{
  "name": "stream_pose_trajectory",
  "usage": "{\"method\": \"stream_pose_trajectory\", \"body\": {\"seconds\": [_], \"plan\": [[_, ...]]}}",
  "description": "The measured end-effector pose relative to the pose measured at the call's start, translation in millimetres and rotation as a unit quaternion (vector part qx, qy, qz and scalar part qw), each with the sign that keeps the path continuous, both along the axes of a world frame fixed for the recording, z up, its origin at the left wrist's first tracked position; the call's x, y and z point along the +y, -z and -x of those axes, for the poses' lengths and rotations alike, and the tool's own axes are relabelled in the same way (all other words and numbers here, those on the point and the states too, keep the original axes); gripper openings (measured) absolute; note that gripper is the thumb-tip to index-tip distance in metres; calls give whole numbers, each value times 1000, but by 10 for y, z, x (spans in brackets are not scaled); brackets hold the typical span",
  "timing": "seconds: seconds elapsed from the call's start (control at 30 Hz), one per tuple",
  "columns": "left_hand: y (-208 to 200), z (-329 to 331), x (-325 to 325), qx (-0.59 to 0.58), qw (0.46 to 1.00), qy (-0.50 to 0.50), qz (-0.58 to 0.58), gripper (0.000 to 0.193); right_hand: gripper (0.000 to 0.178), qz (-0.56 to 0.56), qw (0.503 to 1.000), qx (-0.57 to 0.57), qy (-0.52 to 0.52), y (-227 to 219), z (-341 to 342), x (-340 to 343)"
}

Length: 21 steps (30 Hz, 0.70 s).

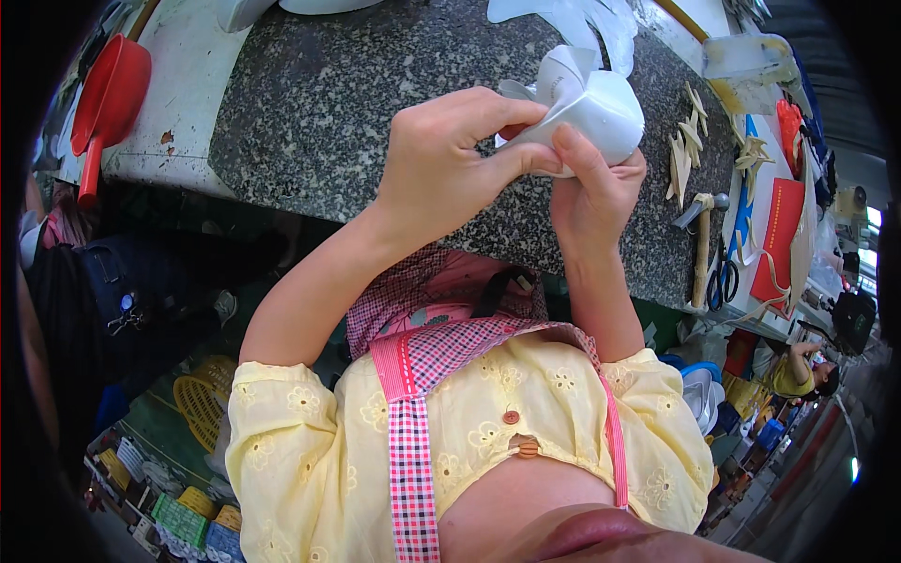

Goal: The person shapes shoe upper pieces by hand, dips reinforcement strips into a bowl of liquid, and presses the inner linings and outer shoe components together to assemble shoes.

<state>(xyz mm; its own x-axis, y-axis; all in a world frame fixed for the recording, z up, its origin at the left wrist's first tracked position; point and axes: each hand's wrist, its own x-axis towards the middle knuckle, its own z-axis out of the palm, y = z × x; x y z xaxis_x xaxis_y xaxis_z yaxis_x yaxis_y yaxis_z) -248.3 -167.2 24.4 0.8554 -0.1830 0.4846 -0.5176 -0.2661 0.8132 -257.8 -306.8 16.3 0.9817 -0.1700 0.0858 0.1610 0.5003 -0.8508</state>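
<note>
Above the granite slab, both of my hands grip a white shoe upper (608,114), which is curled over with its inner side partly turned up. My left hand (446,141) pinches its near left edge between thumb and fingers. From below and the right, my right hand (596,192) holds the rounded part, its thumb pressed on the edge close to my left thumb. Some of the right fingers are hidden behind the piece. More flat white shoe pieces (615,33) lie on the slab just beyond it.
On the granite slab (310,113), several pale pointed strips (683,164) and a hammer (702,239) lie right. Black-handled scissors (723,281) and a clear container (746,61) are farther right. A red scoop (113,94) rests left. A person in dark trousers (141,281) is at left.
</note>
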Motion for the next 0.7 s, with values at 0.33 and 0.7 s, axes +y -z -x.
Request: {"method": "stream_pose_trajectory", "body": {"seconds": [0.33,0.7], "plan": [[-42,-117,16,120,983,139,-15,18,14,188,972,-127,65,73,-42,-107],[20,-254,186,-39,979,195,-52,19,28,-63,989,77,-112,-86,61,-294]]}}
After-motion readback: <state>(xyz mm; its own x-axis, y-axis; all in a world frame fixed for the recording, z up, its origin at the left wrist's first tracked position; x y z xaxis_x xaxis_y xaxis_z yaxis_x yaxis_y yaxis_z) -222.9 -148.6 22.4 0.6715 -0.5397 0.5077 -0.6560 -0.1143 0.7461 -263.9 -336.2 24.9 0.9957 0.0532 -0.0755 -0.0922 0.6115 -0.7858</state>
